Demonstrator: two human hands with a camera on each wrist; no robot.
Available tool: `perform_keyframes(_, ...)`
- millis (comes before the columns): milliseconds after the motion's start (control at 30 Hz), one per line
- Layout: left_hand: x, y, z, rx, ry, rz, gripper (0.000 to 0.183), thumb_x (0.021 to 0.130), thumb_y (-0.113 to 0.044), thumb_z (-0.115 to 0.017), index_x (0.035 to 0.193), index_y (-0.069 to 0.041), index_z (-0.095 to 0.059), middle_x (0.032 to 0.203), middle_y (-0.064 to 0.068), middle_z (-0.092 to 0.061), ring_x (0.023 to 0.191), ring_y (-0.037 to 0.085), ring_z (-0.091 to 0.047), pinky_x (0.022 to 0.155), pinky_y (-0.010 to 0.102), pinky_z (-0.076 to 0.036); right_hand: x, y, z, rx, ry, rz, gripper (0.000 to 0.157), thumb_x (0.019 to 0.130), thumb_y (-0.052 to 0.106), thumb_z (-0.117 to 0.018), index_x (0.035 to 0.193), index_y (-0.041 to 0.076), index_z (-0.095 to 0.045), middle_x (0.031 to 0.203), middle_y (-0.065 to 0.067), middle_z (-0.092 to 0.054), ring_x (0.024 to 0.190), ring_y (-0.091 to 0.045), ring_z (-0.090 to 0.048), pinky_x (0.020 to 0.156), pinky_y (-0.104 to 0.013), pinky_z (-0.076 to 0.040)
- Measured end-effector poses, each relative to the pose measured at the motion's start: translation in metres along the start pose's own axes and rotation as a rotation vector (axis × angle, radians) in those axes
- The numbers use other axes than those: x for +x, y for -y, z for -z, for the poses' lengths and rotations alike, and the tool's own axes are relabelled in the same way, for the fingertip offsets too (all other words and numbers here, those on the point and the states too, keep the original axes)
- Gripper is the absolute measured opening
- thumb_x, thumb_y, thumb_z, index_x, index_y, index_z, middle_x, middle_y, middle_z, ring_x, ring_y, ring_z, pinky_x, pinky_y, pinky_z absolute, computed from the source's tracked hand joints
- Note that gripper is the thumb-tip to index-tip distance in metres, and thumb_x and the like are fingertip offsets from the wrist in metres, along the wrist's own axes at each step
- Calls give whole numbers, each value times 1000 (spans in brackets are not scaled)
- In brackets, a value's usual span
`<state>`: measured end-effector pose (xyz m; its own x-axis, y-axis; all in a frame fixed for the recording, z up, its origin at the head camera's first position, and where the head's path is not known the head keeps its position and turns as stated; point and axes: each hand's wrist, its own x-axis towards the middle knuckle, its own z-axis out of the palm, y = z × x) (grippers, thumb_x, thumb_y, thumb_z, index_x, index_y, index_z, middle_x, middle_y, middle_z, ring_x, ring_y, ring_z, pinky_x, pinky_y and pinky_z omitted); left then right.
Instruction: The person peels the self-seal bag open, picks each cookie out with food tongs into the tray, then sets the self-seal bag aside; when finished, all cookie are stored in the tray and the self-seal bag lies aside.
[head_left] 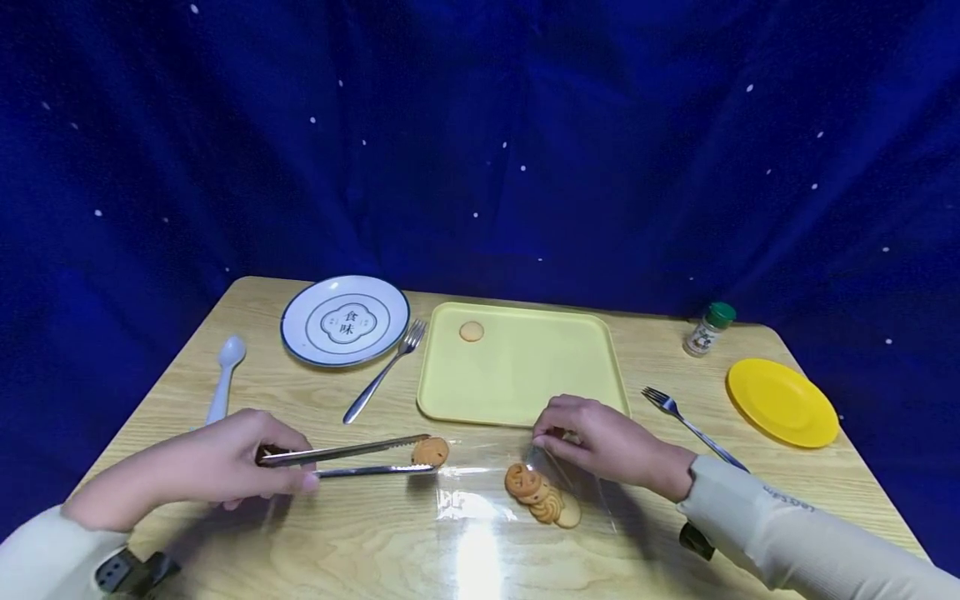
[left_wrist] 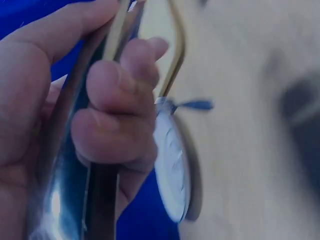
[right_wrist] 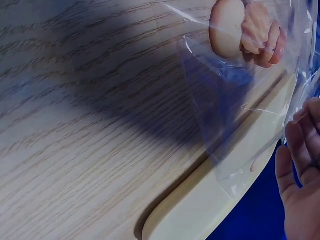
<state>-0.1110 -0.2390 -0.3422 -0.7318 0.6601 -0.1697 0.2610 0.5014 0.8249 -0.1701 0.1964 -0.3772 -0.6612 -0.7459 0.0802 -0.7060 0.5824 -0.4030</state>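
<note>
My left hand (head_left: 255, 454) grips a pair of metal tongs (head_left: 337, 452). Between the tong tips is a round brown cookie (head_left: 431, 451), held at the left edge of a clear plastic bag (head_left: 480, 502). In the left wrist view, curled fingers (left_wrist: 112, 135) wrap the shiny tongs (left_wrist: 62, 185). My right hand (head_left: 600, 440) pinches the bag's upper edge near the tray. Inside the bag lie several cookies (head_left: 551, 504), overlapping in a row; the right wrist view shows a pale cookie (right_wrist: 227, 27) among them through the film.
Behind the bag is a yellow tray (head_left: 532, 367) bearing one small round cookie (head_left: 472, 332). A white plate (head_left: 382, 308), a fork (head_left: 371, 392) and a pale spoon (head_left: 222, 383) lie left. At right are another fork (head_left: 693, 429), a yellow plate (head_left: 783, 404) and a green-capped shaker (head_left: 708, 329).
</note>
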Motion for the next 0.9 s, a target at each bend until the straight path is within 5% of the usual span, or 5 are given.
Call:
perform_keyframes(100,-4,-1,14,-1,-45,45,21,95,-28,-62,78,-15,-61,50,-13,-35,34,-6,-33,30,17,-32,0,-1,-1,4,0,-6,10,97,30,-58,98,25,-67,93,19,-58,74,3,-50,67,-17,-46)
perform_keyframes(200,6,-4,19,105,-167,50,23,94,-31,-62,77,-15,-59,50,-13,-37,35,-5,-35,32,20,-34,0,-2,-2,8,3,-8,10,97,29,-58,98,24,-68,93,19,-59,74,3,-50,68,-18,-46)
perform_keyframes(400,61,-9,5,434,-405,-16,29,90,-32,-68,67,-20,-57,55,-14,-41,47,-2,-35,45,20,-32,2,-2,-4,-4,8,-9,10,97,29,-59,97,23,-68,92,19,-58,76,3,-51,70,-18,-47)
perform_keyframes(700,161,-22,-15,432,-378,150,33,92,-39,-64,75,-11,-62,56,-6,-38,48,8,-34,46,25,-30,4,-3,-5,-28,6,23,10,97,29,-59,96,24,-67,92,19,-58,77,3,-50,71,-19,-47)
perform_keyframes(900,202,-23,-30,468,-378,235,42,92,-43,-61,64,-15,-49,54,-7,-38,50,10,-36,60,30,-43,5,-1,-7,-26,-12,66,9,96,28,-60,96,23,-68,92,18,-59,80,4,-51,73,-19,-49)
